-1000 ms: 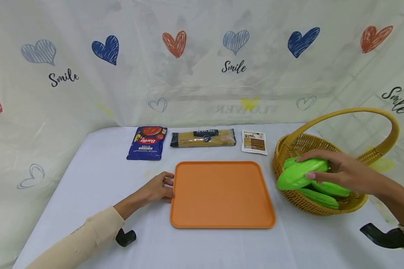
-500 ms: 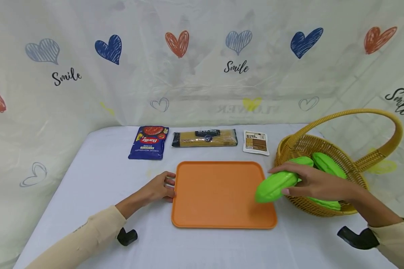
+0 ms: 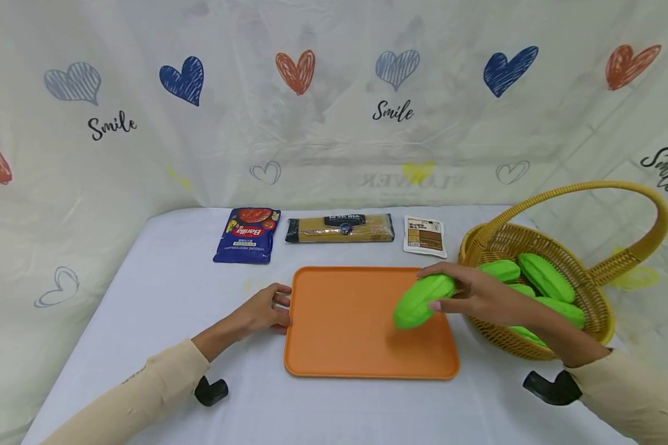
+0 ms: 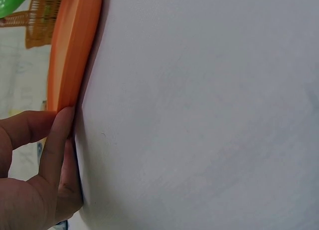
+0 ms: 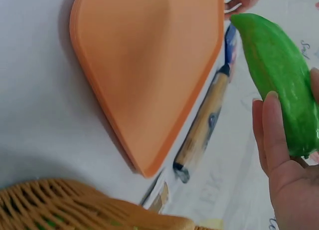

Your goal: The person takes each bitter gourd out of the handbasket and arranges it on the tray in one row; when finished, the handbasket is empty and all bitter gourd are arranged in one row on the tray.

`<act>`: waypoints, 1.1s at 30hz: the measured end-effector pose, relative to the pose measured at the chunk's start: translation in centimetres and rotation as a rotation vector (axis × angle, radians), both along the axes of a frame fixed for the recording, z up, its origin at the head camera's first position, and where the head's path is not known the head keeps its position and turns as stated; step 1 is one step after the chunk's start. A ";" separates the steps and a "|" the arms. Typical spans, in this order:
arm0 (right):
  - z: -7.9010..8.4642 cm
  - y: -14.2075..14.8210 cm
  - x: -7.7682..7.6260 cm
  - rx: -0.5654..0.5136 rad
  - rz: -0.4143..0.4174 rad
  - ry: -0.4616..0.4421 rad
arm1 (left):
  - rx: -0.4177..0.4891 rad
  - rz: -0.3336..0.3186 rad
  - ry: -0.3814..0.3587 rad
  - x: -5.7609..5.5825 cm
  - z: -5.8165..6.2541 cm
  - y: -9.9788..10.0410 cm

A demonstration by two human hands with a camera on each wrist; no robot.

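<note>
My right hand (image 3: pixel 470 293) holds a green vegetable (image 3: pixel 423 301) over the right part of the orange tray (image 3: pixel 351 334). It is long and lightly ridged, with a pointed tip that shows in the right wrist view, where the thumb and fingers grip its blunt end. A shadow falls on the tray beneath it. At the tray's left edge my left hand (image 3: pixel 263 310) has its fingertips at the rim. In the left wrist view this hand (image 4: pixel 40 160) pinches the tray edge (image 4: pixel 75 55) between curved fingers and thumb.
A wicker basket (image 3: pixel 601 315) with a tall handle stands right of the tray, with several green vegetables (image 3: pixel 545 276) inside. Behind the tray lie a blue Barilla pouch (image 3: pixel 248 236), a spaghetti packet (image 3: pixel 341 228) and a small white-and-brown sachet (image 3: pixel 425 237).
My right hand has carried the green vegetable from the basket leftward until it is over the tray. The left hand has kept its place at the tray's left edge.
</note>
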State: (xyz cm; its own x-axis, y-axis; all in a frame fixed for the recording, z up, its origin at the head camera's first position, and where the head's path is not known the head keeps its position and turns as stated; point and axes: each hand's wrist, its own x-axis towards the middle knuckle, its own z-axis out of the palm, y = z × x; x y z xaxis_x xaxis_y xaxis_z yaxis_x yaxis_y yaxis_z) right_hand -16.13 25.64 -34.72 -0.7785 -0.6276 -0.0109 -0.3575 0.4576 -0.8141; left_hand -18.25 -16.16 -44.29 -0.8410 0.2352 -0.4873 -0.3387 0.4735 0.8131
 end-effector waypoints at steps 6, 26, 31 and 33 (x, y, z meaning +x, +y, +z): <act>-0.7 -1.4 -0.4 -0.047 0.058 -0.027 | 0.010 -0.002 0.003 0.1 0.0 -0.1; -2.9 -5.5 -1.9 -0.019 0.200 -0.138 | 0.019 0.013 0.009 0.1 0.0 0.0; -3.1 -6.4 -2.3 0.024 0.219 -0.168 | 0.020 0.008 0.012 0.2 0.0 0.0; -3.1 -6.9 -2.4 0.048 0.215 -0.171 | 0.020 0.006 0.013 0.2 0.0 -0.1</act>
